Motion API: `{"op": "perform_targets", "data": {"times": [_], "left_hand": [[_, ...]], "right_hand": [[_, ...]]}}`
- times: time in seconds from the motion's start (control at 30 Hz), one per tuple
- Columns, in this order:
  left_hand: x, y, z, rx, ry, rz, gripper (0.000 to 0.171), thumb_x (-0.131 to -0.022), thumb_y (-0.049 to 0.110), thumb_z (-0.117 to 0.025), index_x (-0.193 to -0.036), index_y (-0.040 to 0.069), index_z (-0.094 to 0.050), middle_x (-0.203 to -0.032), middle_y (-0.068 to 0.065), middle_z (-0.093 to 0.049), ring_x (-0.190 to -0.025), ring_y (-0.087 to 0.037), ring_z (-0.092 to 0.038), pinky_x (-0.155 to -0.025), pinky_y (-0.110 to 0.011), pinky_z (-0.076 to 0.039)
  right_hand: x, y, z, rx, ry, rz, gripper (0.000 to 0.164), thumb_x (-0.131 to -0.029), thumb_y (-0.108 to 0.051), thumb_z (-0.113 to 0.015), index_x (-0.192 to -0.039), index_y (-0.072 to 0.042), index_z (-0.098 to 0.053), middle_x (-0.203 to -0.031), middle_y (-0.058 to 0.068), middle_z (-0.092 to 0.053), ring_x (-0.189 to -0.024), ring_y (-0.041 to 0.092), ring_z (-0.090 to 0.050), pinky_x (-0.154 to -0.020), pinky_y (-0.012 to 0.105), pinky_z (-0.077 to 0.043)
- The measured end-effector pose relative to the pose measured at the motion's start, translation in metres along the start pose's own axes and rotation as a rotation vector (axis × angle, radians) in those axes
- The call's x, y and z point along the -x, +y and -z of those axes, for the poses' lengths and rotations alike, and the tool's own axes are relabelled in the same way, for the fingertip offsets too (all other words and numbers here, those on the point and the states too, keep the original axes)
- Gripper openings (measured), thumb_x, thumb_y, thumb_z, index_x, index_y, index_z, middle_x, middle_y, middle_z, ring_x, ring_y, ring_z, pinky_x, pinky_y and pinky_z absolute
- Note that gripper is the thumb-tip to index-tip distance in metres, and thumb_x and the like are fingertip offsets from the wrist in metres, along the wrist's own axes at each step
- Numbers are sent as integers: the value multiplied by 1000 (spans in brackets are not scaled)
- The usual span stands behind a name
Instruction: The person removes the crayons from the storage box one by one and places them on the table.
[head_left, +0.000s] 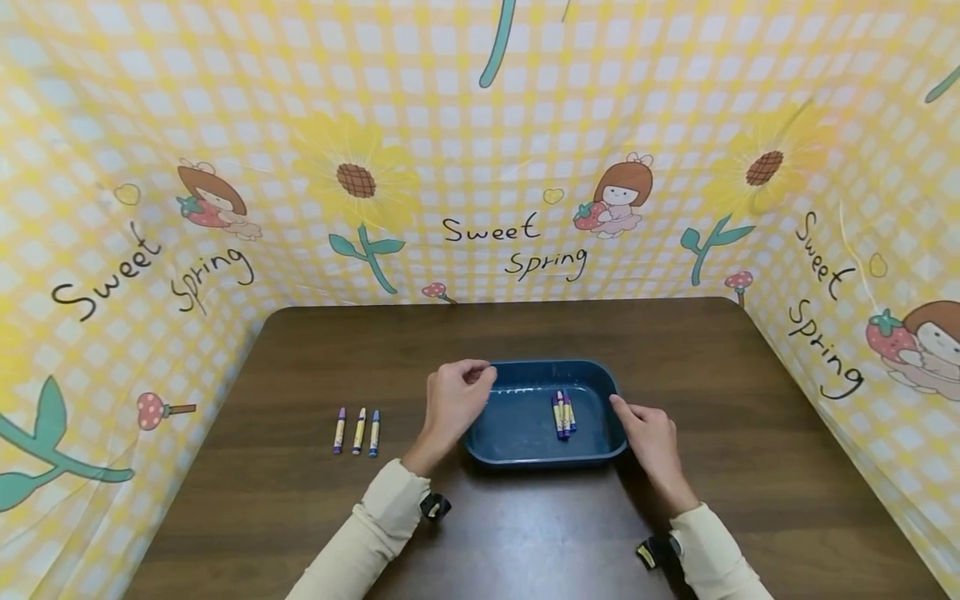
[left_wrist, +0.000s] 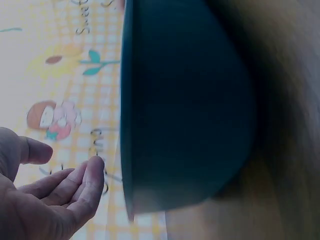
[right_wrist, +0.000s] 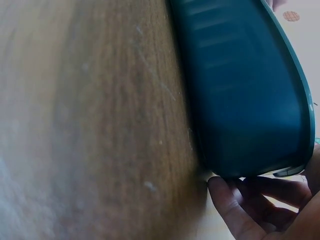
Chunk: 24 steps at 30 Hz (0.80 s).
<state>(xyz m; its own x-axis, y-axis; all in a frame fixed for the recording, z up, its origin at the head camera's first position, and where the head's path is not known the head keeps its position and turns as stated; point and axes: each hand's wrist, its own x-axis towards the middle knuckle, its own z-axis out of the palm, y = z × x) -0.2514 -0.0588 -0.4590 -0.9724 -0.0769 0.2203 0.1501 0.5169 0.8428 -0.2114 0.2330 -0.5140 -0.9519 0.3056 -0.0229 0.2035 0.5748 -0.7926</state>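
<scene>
A deep, dark blue rectangular tray (head_left: pixel 517 433) with rounded corners and a glossy interior sits around the middle of the brown wood-grain table (head_left: pixel 262 517), apart from the far edge. Toward its right end lies a tight bundle of purple-and-blue crayons with pale yellow wrappers (head_left: pixel 564 417). The right hand (head_left: pixel 651 432) grips the tray's right end, thumb at the rim, fingers against the outer wall. The left hand (head_left: pixel 459 398) is beside the left end, holding nothing, fingers loosely bent and apart from the thumb. Toward the table's left edge, three separate wrapped crayons (head_left: pixel 359 431) lie side by side. Yellow checked cloth (head_left: pixel 465 108) rises behind the far edge. The left hand covers the tray's far left corner; the bundle's exact count is unclear; the table's near edge is cut off.
</scene>
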Motion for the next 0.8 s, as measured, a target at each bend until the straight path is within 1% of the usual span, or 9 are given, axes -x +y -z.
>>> {"op": "perform_targets", "data": {"times": [0.17,0.23,0.3,0.4,0.5,0.6,0.63,0.7,0.8], "left_hand": [[2,10,-19,4,-70,-19,23,-94,30,-67,-98,11,-81,-83,0,-77,-69,-9,-65,-68,-28,-56],[2,13,-26,0,-103,-23,24,-94,30,-66,-98,11,-81,-84,0,-77,-69,-9,-65,-68,-28,-56],[1,16,-32,-4,-132,-26,24,-95,29,-66,-98,10,-81,-83,0,-77,-67,-9,-65,-67,-27,-56],[-3,20,-37,-12,-162,-33,24,-95,27,-65,-98,9,-80,-80,-1,-76,-64,-9,-63,-65,-27,-55],[-4,22,-43,-11,-195,-22,23,-95,25,-65,-98,8,-80,-76,-1,-75,-62,-9,-62,-62,-26,-53],[-3,23,-50,-23,-232,-1,21,-95,22,-66,-96,7,-80,-70,1,-71,-59,-9,-59,-59,-25,-50],[-2,24,-53,-28,-249,7,20,-95,21,-66,-94,7,-80,-65,2,-68,-56,-8,-57,-58,-24,-48],[-2,25,-58,-50,-285,19,22,-95,19,-66,-85,5,-80,-56,5,-59,-51,-8,-52,-53,-23,-42],[-1,27,-65,-86,-347,49,36,-96,17,-66,-61,6,-69,-46,6,-44,-44,-8,-41,-47,-22,-32]], "right_hand": [[-3,2,-1,11,1,-3,67,-97,-63,-54,-56,-11,-53,-54,-4,-35,-64,22,-46,-60,31,-30],[-3,2,0,14,-4,-3,67,-97,-64,-53,-58,-10,-57,-54,-4,-36,-66,22,-47,-61,31,-31],[-3,0,0,12,-4,-3,67,-97,-63,-54,-59,-9,-59,-54,-5,-36,-67,21,-47,-61,31,-31],[-5,-4,-1,4,-9,2,67,-97,-63,-54,-61,-7,-61,-53,-5,-36,-67,21,-47,-61,31,-31],[-5,-6,-3,-14,-7,4,66,-97,-61,-55,-59,-7,-59,-53,-5,-35,-65,21,-46,-60,31,-30],[-4,-4,-3,-18,2,6,64,-98,-58,-57,-56,-9,-55,-52,-5,-34,-61,20,-45,-59,30,-31],[-3,-3,-3,-19,1,6,64,-98,-57,-57,-55,-10,-53,-52,-5,-34,-60,20,-44,-58,30,-30],[-2,-1,-2,-17,1,3,64,-98,-57,-57,-55,-11,-51,-52,-4,-34,-59,20,-43,-57,29,-30],[0,2,-2,-19,-9,-1,65,-99,-59,-54,-56,-11,-51,-53,-3,-35,-59,21,-44,-57,29,-30]]}}
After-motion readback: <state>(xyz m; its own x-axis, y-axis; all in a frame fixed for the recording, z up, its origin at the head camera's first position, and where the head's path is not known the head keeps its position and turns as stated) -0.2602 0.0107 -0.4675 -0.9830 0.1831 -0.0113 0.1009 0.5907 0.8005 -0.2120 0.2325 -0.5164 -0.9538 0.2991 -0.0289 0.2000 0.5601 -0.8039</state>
